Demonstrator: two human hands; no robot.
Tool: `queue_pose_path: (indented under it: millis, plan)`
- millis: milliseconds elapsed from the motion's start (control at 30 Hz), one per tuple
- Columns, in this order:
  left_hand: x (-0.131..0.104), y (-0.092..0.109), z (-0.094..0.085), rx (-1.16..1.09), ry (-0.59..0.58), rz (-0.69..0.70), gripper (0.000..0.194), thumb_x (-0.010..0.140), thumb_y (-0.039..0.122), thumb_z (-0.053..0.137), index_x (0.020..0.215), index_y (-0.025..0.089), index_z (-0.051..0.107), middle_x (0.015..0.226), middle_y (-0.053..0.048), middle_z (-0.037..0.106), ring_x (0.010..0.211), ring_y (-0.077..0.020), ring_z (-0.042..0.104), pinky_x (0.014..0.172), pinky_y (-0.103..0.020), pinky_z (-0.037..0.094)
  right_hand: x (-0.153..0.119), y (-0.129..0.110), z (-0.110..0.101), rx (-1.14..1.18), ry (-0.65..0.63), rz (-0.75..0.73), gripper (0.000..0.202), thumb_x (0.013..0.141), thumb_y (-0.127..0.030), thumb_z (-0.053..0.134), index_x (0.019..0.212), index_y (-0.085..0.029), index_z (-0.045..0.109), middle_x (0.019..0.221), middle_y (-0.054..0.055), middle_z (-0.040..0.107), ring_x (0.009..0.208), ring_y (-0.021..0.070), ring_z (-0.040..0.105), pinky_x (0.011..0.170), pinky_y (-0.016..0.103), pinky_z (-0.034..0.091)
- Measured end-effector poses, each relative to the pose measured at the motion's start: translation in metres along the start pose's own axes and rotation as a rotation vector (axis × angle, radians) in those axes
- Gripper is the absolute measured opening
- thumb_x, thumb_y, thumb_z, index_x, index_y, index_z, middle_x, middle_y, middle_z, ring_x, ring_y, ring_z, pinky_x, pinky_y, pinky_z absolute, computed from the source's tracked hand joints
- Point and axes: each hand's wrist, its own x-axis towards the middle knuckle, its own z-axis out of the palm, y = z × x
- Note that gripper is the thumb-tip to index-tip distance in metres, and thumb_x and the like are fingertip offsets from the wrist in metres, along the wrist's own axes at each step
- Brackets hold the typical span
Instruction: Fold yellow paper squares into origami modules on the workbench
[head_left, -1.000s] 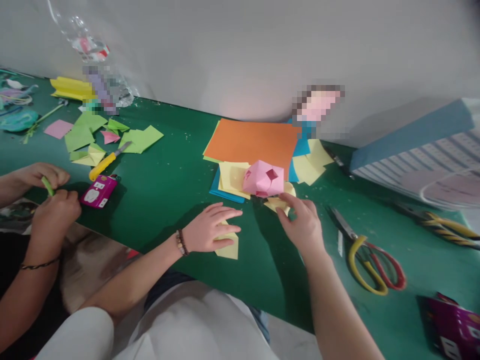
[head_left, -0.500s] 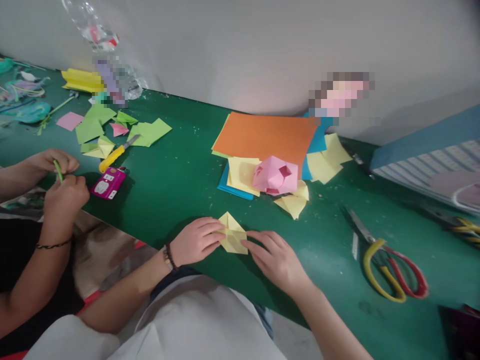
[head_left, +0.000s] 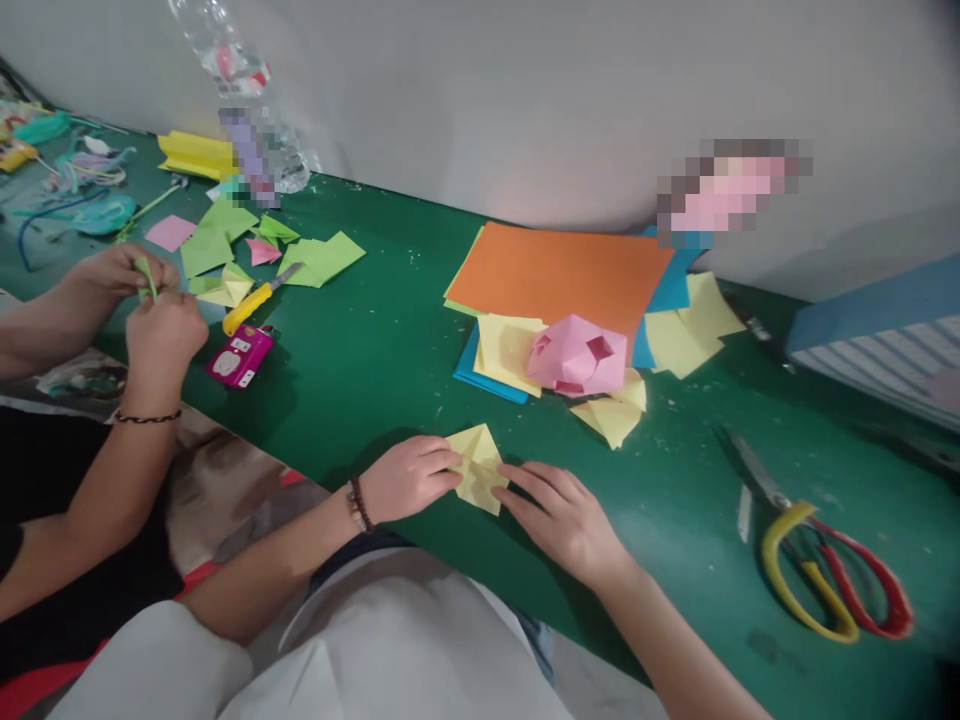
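Your left hand (head_left: 411,478) and right hand (head_left: 564,517) pinch opposite edges of a folded yellow paper (head_left: 478,478). A pink paper model (head_left: 571,352) sits beyond.

Pale yellow paper (head_left: 480,472): folded, visibly creased, angular; held at opposite sides, near the desk's (head_left: 337,345) front edge.

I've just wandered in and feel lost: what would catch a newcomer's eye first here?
Probably the large orange sheet toward the back of the green table, with the faceted pink paper shape at its front edge. Next, perhaps, the small creased yellow paper nearer the wearer, with the left hand and right hand touching opposite sides. The scissors with yellow and red handles also stand out, lying at right.
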Motion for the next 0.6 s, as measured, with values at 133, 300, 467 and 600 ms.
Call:
queue_pose_path:
  millis: [133, 300, 467, 600]
  plan:
    - [-0.003, 0.001, 0.000, -0.023, -0.019, 0.041, 0.023, 0.096, 0.018, 0.045, 0.094, 0.015, 0.068, 0.103, -0.006, 0.070, 0.100, -0.0171, 0.062, 0.094, -0.031, 0.052, -0.001, 0.006, -0.002, 0.008, -0.029, -0.029, 0.024, 0.091, -0.012, 0.051, 0.102, -0.020, 0.070, 0.106, 0.005, 0.071, 0.102, 0.0204, 0.057, 0.085, 0.034, 0.050]
    - [-0.012, -0.003, -0.006, -0.056, -0.089, 0.083, 0.020, 0.095, 0.028, 0.051, 0.102, 0.018, 0.068, 0.119, -0.007, 0.065, 0.116, -0.0199, 0.056, 0.101, -0.034, 0.048, 0.007, 0.007, 0.004, 0.174, 0.004, 0.034, 0.012, 0.089, -0.016, 0.059, 0.092, -0.021, 0.069, 0.089, 0.003, 0.071, 0.093, 0.0184, 0.058, 0.080, 0.032, 0.052]
    - [-0.016, -0.005, -0.008, -0.041, -0.149, 0.107, 0.023, 0.095, 0.030, 0.052, 0.109, 0.018, 0.065, 0.126, -0.006, 0.062, 0.122, -0.0212, 0.053, 0.106, -0.037, 0.044, 0.015, 0.000, 0.012, 0.354, 0.055, 0.230, 0.008, 0.088, -0.018, 0.060, 0.091, -0.020, 0.067, 0.079, 0.003, 0.069, 0.079, 0.0167, 0.058, 0.072, 0.032, 0.054]
    - [-0.014, -0.006, -0.008, -0.027, -0.179, 0.130, 0.025, 0.095, 0.031, 0.051, 0.111, 0.016, 0.063, 0.123, -0.005, 0.064, 0.123, -0.0214, 0.052, 0.107, -0.037, 0.041, 0.019, -0.004, 0.013, 0.357, 0.039, 0.357, 0.011, 0.090, -0.019, 0.056, 0.087, -0.020, 0.065, 0.075, 0.004, 0.067, 0.074, 0.0165, 0.059, 0.065, 0.030, 0.054]
